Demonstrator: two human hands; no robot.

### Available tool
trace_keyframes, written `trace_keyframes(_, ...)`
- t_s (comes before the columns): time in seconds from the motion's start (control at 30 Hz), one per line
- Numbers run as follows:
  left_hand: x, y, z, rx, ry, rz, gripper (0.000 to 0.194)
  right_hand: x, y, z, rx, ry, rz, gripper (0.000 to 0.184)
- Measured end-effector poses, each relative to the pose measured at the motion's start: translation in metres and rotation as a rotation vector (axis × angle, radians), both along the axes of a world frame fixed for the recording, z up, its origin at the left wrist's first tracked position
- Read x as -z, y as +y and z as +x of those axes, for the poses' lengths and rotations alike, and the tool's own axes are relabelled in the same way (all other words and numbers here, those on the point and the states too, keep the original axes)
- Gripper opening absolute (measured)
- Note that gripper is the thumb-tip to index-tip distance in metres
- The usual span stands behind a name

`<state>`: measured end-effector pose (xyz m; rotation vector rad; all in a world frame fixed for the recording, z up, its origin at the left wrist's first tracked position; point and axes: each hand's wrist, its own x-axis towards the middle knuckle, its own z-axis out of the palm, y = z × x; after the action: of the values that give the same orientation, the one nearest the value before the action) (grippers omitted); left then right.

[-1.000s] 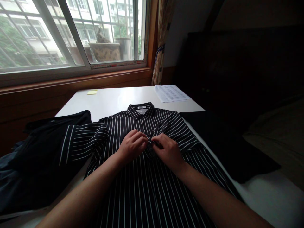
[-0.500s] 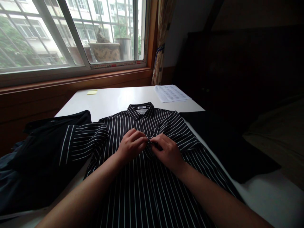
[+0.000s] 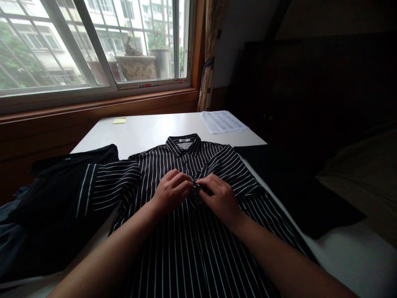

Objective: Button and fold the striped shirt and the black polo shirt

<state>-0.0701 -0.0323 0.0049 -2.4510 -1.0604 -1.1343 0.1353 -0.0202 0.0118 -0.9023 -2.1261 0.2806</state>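
A black shirt with white stripes lies front side up, its collar toward the window. At the middle of its chest, my left hand pinches the front edge of the cloth. My right hand grips the same spot from the other side, thumb and fingers closed. The fingertips of both hands nearly meet, and the cloth bunches up between them. Whether a button sits in the pinch is too small to tell. One sleeve stretches left over dark clothing; the other is folded across the right of the chest.
The shirt is on a white table. Dark clothes are heaped at the left, and a dark cloth lies at the right. Toward the back are a yellow sticky note and printed sheets. Behind stands a barred window.
Both hands stay at the same place on the shirt front. Only the fingertips and the pinched cloth have shifted slightly.
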Motion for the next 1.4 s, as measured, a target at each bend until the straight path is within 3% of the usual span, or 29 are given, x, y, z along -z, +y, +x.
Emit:
trace_keyframes(0.4,-0.002,0.001,0.000,-0.058,-0.064,-0.003,0.011,-0.008,-0.004,0.001,-0.055,0.039,-0.025,0.015)
trace_keyframes(0.53,-0.004,-0.003,-0.002,-0.034,-0.146,-0.059,0.016,-0.010,0.000,0.005,0.006,0.048,-0.061,0.016)
trace_keyframes(0.7,-0.007,-0.004,-0.005,0.014,-0.182,-0.156,0.014,-0.001,0.010,0.009,0.129,-0.069,-0.024,0.013)
trace_keyframes(0.83,-0.001,0.003,-0.005,-0.077,-0.171,-0.281,0.011,0.002,0.009,0.008,0.084,-0.221,-0.055,0.010)
trace_keyframes(1.07,0.019,0.014,-0.005,-0.109,-0.151,-0.432,0.036,0.002,0.006,0.008,0.071,-0.262,-0.056,0.029)
trace_keyframes(1.27,0.013,0.013,-0.009,-0.139,-0.316,-0.549,0.039,0.005,0.008,0.010,0.133,-0.284,-0.030,0.042)
trace_keyframes(1.4,0.010,0.011,-0.008,-0.196,-0.251,-0.526,0.036,0.016,0.010,0.013,0.139,-0.412,-0.049,0.049)
